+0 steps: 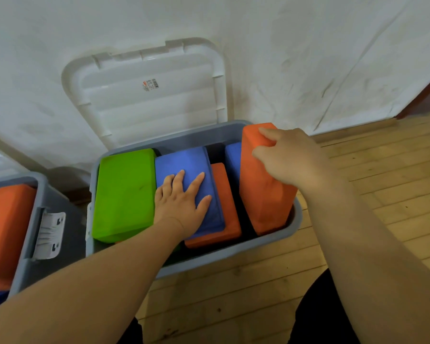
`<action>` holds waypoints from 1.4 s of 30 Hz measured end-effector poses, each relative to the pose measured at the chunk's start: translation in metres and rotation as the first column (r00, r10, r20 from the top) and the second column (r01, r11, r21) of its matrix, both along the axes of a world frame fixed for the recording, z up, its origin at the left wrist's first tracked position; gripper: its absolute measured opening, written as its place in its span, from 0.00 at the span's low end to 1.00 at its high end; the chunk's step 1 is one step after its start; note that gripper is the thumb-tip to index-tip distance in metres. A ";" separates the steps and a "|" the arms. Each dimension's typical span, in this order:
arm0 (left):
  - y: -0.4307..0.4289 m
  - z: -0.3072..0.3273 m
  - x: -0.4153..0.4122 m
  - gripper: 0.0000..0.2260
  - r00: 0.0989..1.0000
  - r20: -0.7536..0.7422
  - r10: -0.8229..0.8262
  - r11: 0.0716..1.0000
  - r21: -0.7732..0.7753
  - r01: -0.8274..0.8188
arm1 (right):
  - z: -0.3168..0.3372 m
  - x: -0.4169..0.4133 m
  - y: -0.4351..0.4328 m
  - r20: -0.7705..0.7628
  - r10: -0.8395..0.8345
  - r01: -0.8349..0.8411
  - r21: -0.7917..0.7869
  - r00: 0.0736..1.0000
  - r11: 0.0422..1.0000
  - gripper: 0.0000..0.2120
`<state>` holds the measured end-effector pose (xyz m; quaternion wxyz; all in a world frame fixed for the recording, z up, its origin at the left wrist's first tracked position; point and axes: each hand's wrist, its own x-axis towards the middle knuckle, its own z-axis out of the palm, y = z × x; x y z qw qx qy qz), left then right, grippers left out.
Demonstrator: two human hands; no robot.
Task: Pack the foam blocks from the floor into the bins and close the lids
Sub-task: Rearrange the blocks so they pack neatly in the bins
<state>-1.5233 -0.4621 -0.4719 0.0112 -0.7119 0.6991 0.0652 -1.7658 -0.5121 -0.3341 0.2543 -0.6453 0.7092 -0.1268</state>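
Reaching forward from the lower edge with both bare forearms, above dark clothing (318, 316) and a wooden plank floor (233, 306); meeting first the grey front wall of the open bin (209, 259), set on that floor; pressing the left hand (181, 202) palm down, fingers straight and spread, flat on top of the blue block (184, 160), nothing gripped; that block lying flat in the middle of the bin, stacked on a flat orange block (225, 207) showing along its right and near edges; just left of the blue one and touching it, a green block (124, 194), also flat, filling the left end of the bin; gripping with the right hand (288, 157), fingers curled over the upper end, a second orange block, the upright one (263, 194); held tilted at the right end of the bin, lower end inside against the right wall, upper end well above the rim; between it and the flat stack, a dark gap and part of another blue block (233, 155) farther back; off to the left, a second grey bin (30, 207) with a white latch (49, 235) on its side and an orange block inside (8, 232); behind the first bin, its white lid (149, 108) swung up and open, small label on it, against the white wall (308, 58)
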 end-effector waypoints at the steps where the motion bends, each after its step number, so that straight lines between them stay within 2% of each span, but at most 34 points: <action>1: 0.000 0.000 0.000 0.37 1.000 0.005 -0.001 1.000 0.000 0.001 | -0.005 0.001 -0.002 -0.012 -0.008 0.008 -0.008 1.000 1.000 0.32; 5: 0.000 0.000 0.000 0.36 1.000 0.004 -0.004 1.000 0.004 0.004 | -0.051 0.015 0.012 -0.156 0.029 -0.031 -0.010 0.987 0.999 0.29; 8: 0.000 -0.001 0.001 0.36 1.000 -0.002 -0.008 1.000 0.006 0.008 | -0.098 0.026 0.027 -0.266 0.152 -0.120 0.131 0.952 0.984 0.31; 13: 0.000 -0.002 0.002 0.35 1.000 -0.015 -0.010 1.000 -0.003 0.010 | -0.102 0.015 0.017 -0.307 0.233 -0.167 0.227 0.923 0.960 0.33; 15: 0.001 -0.003 0.002 0.34 1.000 -0.014 -0.011 1.000 -0.011 0.011 | -0.093 0.014 0.012 -0.274 0.213 -0.175 0.156 0.938 0.972 0.31; 18: 0.000 -0.004 0.003 0.34 1.000 -0.020 -0.011 1.000 -0.018 0.011 | -0.089 0.024 0.001 -0.256 0.183 -0.211 -0.087 0.949 0.974 0.27; 20: 0.001 -0.004 0.003 0.34 1.000 -0.021 -0.016 1.000 -0.027 0.015 | -0.103 0.028 -0.001 -0.275 0.231 -0.260 -0.075 0.933 0.963 0.24; 23: -0.001 -0.005 0.003 0.34 1.000 -0.024 -0.013 1.000 -0.025 0.012 | -0.122 0.029 0.002 -0.254 0.213 -0.227 -0.028 0.944 0.973 0.26; 30: -0.003 -0.006 0.003 0.33 1.000 -0.023 -0.020 1.000 -0.020 0.019 | -0.133 0.018 0.010 -0.283 0.195 -0.235 -0.113 0.939 0.965 0.26; 37: -0.001 -0.008 0.005 0.32 1.000 -0.019 -0.011 0.999 -0.039 0.011 | -0.124 0.018 0.002 -0.252 0.198 -0.201 0.015 0.947 0.979 0.30; 39: 0.000 -0.010 0.005 0.32 1.000 -0.022 -0.017 0.998 -0.061 0.015 | -0.115 0.019 -0.001 -0.245 0.205 -0.213 -0.008 0.947 0.977 0.30; 42: -0.002 -0.011 0.005 0.31 0.999 -0.023 -0.022 0.997 -0.072 0.020 | -0.097 0.019 -0.005 -0.270 0.177 -0.219 -0.132 0.947 0.967 0.28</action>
